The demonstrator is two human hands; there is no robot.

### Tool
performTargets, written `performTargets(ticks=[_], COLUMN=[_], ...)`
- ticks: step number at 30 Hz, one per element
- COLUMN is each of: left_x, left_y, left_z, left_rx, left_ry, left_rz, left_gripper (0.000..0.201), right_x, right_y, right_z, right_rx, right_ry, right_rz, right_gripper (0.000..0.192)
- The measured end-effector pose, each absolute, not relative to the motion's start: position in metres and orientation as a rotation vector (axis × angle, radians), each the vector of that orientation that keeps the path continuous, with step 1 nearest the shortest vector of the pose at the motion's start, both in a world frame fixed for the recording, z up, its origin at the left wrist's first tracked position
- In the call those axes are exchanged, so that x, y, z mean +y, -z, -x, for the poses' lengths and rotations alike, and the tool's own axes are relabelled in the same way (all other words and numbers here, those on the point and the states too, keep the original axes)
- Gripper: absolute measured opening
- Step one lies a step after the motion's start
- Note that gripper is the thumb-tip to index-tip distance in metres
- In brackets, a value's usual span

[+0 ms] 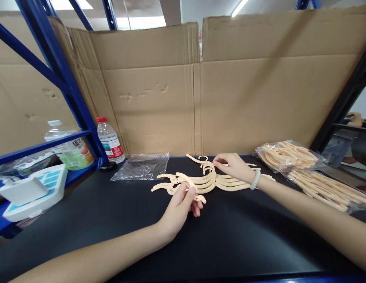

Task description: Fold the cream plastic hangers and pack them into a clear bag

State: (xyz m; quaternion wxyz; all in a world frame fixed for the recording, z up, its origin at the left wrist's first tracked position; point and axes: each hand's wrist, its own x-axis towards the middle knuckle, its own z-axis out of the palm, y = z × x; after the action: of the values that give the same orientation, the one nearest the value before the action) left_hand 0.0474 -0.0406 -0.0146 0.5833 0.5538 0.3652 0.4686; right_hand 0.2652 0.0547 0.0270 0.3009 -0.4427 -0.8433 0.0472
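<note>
Several thin beige wooden hangers (206, 181) lie fanned in a loose stack on the black table (230, 236). My left hand (180, 208) pinches the left arm of the hanger at the front of the stack. My right hand (234, 167), with a pale bead bracelet on the wrist, rests on the stack's right side, its fingertips touching the hooks near the middle.
Two clear bags of more hangers (307, 169) lie at the right. An empty clear plastic bag (143, 166) lies at the back left, beside a red-capped water bottle (110, 140). A juice bottle (69, 147) and a white-blue device (35, 190) sit behind the blue rack. Cardboard walls (200, 90) close the back.
</note>
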Motion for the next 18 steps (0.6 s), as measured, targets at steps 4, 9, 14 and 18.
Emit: performTargets(ticks=[4,9,14,18], left_x=[-0.041,-0.042,-0.042,-0.041], left_y=[0.013,0.012,0.01,0.004], left_z=[-0.048,-0.046,-0.043,-0.039], left_rx=[0.865,0.865,0.826,0.811], left_ry=[-1.1,-1.137,-1.131,-1.152], left_rz=[-1.327,-1.294,-1.292,-1.195], left_gripper=[0.033,0.031,0.027,0.025], right_x=[0.106,0.122,0.114,0.098], right_y=[-0.011,0.008,-0.008,-0.03], right_z=[-0.292,-0.296,-0.299,-0.31], right_rx=[-2.328,-2.405,-2.382,-2.338], right_ry=[-0.063,-0.041,0.101,0.218], right_rz=[1.256,1.248,1.204,1.182], right_gripper=[0.01,0.009,0.006,0.008])
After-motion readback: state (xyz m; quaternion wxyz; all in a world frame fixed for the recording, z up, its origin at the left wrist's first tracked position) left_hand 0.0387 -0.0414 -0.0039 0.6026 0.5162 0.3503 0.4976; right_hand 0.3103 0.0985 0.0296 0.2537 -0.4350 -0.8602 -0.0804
